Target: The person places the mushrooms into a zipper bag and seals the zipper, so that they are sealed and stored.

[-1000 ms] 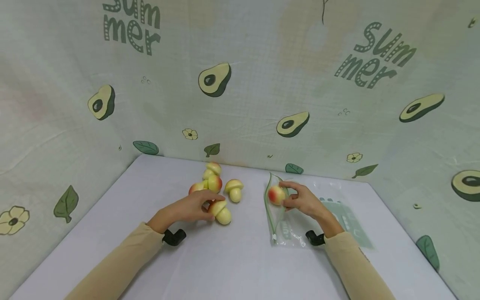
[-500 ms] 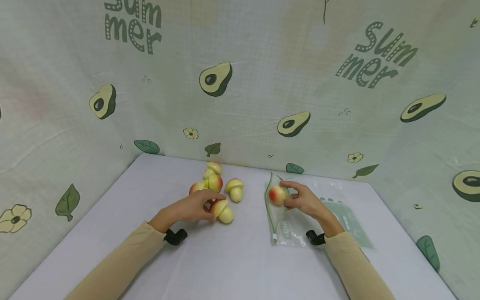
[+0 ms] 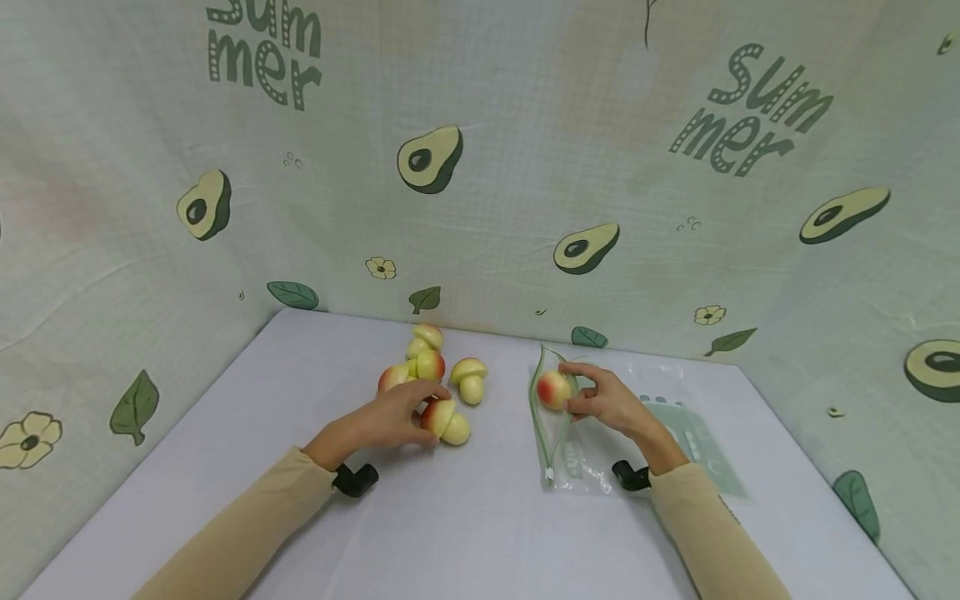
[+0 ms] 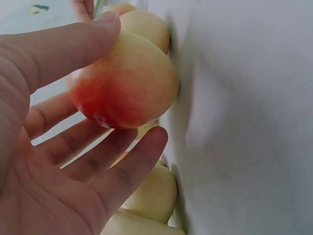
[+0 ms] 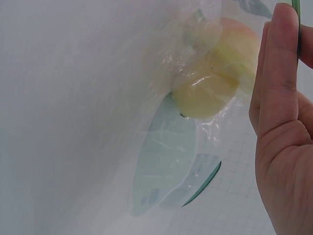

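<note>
My left hand point(image 3: 390, 418) holds a yellow toy mushroom point(image 3: 454, 427) with a red-blushed cap, lying on its side. In the left wrist view the thumb lies on the cap point(image 4: 127, 83) and the fingers spread around its far side. My right hand point(image 3: 606, 402) pinches the green-edged mouth of a clear zip bag point(image 3: 596, 479) between thumb and fingers. Another mushroom point(image 3: 552, 389) sits at the bag's mouth, its red cap facing left. Through the plastic in the right wrist view, this mushroom point(image 5: 205, 93) shows blurred.
Just beyond my left hand lie several more mushrooms, among them one at the back point(image 3: 427, 338) and one standing apart point(image 3: 469, 381). A white table point(image 3: 465, 533) carries everything. Printed cloth point(image 3: 510, 200) with avocados hangs behind and at both sides.
The mushroom at my left hand has shifted slightly to the right and turned a little, with the hand following. My right hand and the bag have stayed in place.
</note>
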`<state>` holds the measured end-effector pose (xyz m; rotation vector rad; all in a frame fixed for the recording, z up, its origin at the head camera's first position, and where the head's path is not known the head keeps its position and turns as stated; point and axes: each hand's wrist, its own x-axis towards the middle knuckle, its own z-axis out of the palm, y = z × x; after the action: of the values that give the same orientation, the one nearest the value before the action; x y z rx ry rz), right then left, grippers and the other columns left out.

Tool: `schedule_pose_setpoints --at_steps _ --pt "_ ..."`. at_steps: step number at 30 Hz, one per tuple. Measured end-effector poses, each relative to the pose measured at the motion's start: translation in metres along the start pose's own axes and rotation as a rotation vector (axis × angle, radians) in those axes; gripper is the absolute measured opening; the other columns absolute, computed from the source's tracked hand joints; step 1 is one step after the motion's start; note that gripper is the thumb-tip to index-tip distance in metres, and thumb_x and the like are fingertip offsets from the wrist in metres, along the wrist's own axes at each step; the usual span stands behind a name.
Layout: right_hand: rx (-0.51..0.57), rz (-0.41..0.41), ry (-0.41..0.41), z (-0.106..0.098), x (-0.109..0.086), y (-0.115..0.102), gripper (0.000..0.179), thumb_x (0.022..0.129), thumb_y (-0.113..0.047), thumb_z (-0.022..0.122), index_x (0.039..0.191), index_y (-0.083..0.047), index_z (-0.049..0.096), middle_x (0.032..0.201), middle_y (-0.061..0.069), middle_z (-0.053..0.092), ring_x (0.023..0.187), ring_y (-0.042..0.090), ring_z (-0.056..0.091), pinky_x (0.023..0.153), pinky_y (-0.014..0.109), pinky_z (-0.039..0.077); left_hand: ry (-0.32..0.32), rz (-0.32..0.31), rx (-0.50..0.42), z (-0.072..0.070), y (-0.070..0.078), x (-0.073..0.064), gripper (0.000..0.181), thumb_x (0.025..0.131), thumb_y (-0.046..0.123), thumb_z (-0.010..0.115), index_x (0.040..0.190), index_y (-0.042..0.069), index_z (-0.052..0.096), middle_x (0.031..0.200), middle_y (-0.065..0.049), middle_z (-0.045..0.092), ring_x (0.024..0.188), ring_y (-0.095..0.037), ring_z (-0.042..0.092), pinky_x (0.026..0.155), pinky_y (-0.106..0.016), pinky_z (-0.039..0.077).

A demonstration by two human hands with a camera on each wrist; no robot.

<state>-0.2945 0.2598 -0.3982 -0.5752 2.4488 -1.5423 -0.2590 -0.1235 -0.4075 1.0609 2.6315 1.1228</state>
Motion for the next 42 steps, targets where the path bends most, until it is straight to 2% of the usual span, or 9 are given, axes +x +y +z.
schedule_pose_setpoints --at_steps 5,12,22,30,37,42 --pt "0.0 0.001 -0.001 0.0 0.0 0.0 0.066 0.083 0.001 0.07 0.142 0.002 0.039 0.122 0.027 0.055 0.071 0.018 0.062 0.07 0.045 0.056 0.009 0.0 -0.02 0.003 0.001 0.0 0.055 0.076 0.011 0.081 0.123 0.01 0.052 0.123 0.0 0.054 0.111 -0.02 0.051 0.082 -0.029 0.051" --pt "0.003 0.01 -0.001 0.0 0.0 0.0 0.067 0.083 0.0 0.07 0.142 0.002 0.039 0.115 0.028 0.058 0.07 0.018 0.062 0.069 0.044 0.056 0.009 0.047 -0.035 0.007 -0.001 0.001 0.057 0.076 0.009 0.08 0.127 0.01 0.054 0.128 -0.001 0.052 0.113 -0.021 0.049 0.079 -0.024 0.052" --pt "-0.007 0.002 0.007 0.0 0.001 0.001 0.065 0.083 0.0 0.069 0.141 0.002 0.04 0.115 0.027 0.059 0.069 0.017 0.063 0.069 0.045 0.056 0.004 -0.012 -0.071 0.006 0.003 0.0 0.062 0.078 0.012 0.08 0.132 0.008 0.05 0.132 -0.002 0.049 0.112 -0.02 0.048 0.081 -0.021 0.051" --pt "-0.007 0.009 0.009 0.0 0.001 0.001 0.065 0.084 0.001 0.069 0.142 0.002 0.04 0.111 0.027 0.06 0.069 0.016 0.062 0.068 0.043 0.056 0.013 -0.004 -0.074 0.008 0.001 0.001 0.061 0.078 0.012 0.08 0.131 0.007 0.051 0.13 -0.003 0.05 0.112 -0.021 0.049 0.08 -0.022 0.051" --pt "-0.011 0.013 0.009 0.0 0.0 0.0 0.064 0.084 0.001 0.069 0.141 0.001 0.041 0.096 0.026 0.064 0.068 0.016 0.062 0.069 0.045 0.056 0.012 0.006 -0.061 0.01 -0.002 0.002 0.06 0.078 0.017 0.08 0.13 0.009 0.051 0.127 -0.001 0.051 0.108 -0.019 0.049 0.079 -0.023 0.052" --pt "-0.009 0.013 0.009 0.0 0.001 0.001 0.064 0.084 0.001 0.069 0.141 0.001 0.041 0.102 0.027 0.063 0.069 0.017 0.062 0.07 0.047 0.055 0.014 -0.003 -0.019 0.011 0.001 0.003 0.06 0.079 0.02 0.08 0.13 0.011 0.051 0.125 0.003 0.051 0.106 -0.016 0.05 0.079 -0.024 0.051"
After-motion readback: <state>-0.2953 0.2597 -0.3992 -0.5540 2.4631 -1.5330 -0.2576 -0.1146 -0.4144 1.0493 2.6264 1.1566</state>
